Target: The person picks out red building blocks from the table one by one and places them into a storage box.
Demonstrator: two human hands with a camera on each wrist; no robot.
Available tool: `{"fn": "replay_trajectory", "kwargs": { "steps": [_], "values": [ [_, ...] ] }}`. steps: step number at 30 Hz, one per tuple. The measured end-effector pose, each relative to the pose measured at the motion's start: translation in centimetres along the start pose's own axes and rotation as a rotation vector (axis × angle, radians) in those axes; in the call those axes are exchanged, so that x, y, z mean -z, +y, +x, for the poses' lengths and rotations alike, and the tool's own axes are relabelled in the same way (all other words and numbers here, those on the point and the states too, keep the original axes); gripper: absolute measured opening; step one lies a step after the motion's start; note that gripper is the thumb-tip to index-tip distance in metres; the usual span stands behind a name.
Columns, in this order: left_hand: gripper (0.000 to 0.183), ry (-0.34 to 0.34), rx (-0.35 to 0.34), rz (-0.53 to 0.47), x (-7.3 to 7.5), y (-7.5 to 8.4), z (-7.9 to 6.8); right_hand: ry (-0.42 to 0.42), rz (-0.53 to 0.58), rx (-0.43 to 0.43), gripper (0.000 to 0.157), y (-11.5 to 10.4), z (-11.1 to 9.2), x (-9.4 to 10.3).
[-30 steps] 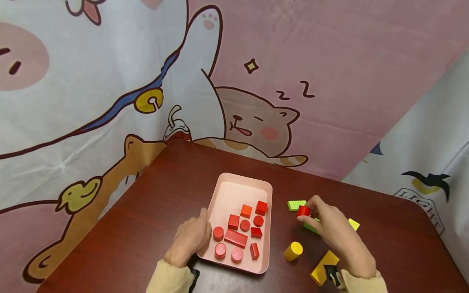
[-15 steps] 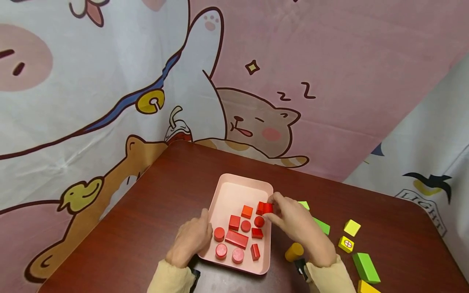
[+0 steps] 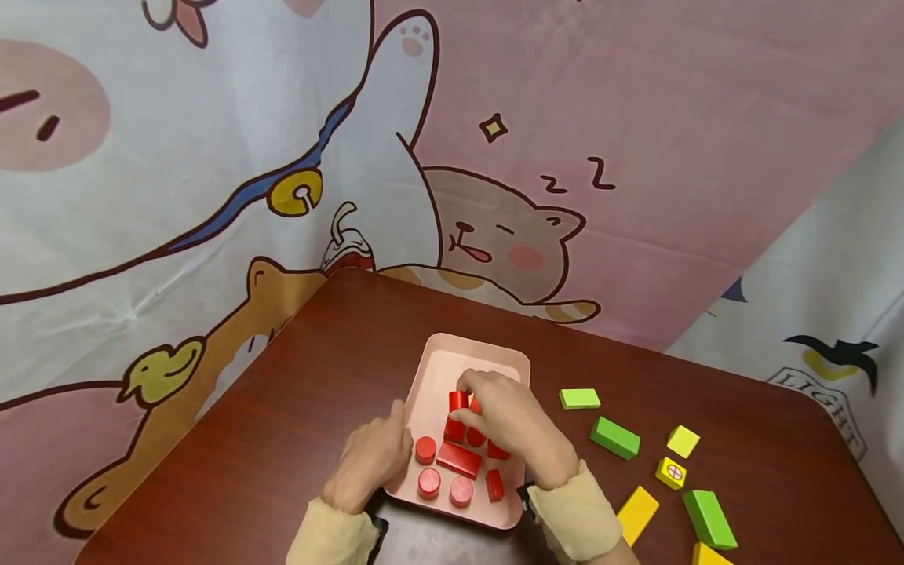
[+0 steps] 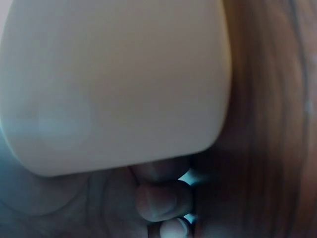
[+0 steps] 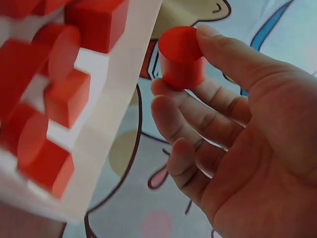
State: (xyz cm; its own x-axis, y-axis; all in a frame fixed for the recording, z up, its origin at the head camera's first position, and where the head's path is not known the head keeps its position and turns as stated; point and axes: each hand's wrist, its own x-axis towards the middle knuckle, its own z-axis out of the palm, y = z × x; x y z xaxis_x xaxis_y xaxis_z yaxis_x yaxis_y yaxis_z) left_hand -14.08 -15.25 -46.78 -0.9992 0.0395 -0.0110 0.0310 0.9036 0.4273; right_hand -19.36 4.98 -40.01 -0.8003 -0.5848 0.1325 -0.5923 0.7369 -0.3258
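A pale pink tray [image 3: 432, 380] holds several red blocks, among them a long block [image 3: 459, 460] and a round one [image 3: 428, 482]. My left hand [image 3: 369, 457] grips its left side; in the left wrist view the tray's pale surface [image 4: 114, 89] hangs over curled fingers [image 4: 158, 201]. Over the tray's middle, my right hand [image 3: 519, 420] pinches a red cylinder block [image 3: 458, 402] between thumb and fingertips. The right wrist view shows this cylinder [image 5: 181, 62] held beside the tray's rim [image 5: 116, 116]. My right hand hides some of the blocks beneath it.
Right of the tray lie a light green block [image 3: 580, 399], a green block [image 3: 614, 438], two small yellow blocks, a larger green block [image 3: 709, 519] and a yellow block [image 3: 638, 514]. Another yellow piece [image 3: 708, 555] is cut off by the lower frame edge. A printed cloth [image 3: 671, 157] hangs behind the table.
My right hand has carried the red cylinder block leftward from above the green blocks, across the tray's right rim, to over its middle. My left hand has stayed at the tray's side.
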Motion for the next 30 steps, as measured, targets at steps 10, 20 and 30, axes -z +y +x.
{"fn": "replay_trajectory", "kwargs": {
  "steps": [10,20,30],
  "values": [
    [0.013,0.03,-0.034,-0.015,0.0,-0.1,-0.1,0.035,-0.046,0.014,0.019,-0.9,1.8,-2.8],
    [0.015,0.034,-0.032,-0.008,-0.1,-0.2,-0.1,0.014,-0.119,0.033,0.022,-1.7,2.7,-3.8],
    [0.015,0.051,-0.05,-0.014,-0.2,-0.2,-0.2,-0.053,-0.172,0.016,0.032,-2.1,3.6,-4.7]
  ]
}}
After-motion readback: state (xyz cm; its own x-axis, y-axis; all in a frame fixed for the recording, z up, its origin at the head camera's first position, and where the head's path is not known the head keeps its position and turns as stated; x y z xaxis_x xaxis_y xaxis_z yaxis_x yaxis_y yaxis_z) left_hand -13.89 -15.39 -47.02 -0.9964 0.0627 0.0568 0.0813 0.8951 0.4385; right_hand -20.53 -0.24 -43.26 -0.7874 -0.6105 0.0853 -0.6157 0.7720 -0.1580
